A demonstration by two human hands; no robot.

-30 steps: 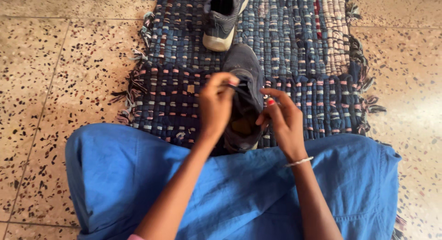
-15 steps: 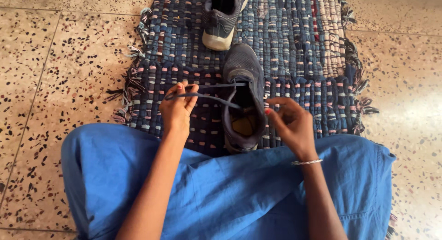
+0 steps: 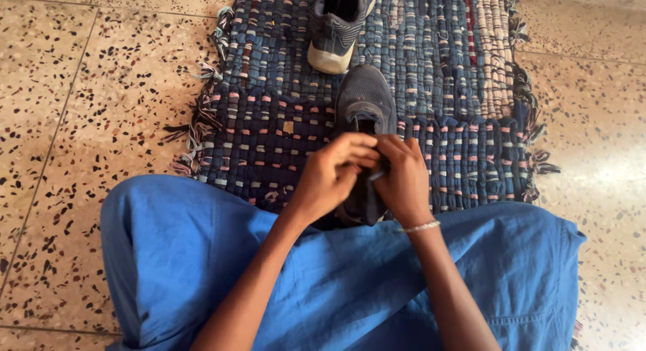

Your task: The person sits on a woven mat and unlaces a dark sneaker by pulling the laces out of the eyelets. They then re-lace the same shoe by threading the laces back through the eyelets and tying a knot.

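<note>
On the woven rug [image 3: 269,132], the left hand [image 3: 330,176] meets the right hand [image 3: 402,179] over the near dark shoe [image 3: 365,105], fingers pinched narrow at its lace area; what they grip is hidden. A second shoe [image 3: 338,24] lies beyond.

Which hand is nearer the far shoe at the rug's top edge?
Left, marginally. Left hand sits below the far shoe; right hand lies below and further right. Both work over the near shoe.
</note>
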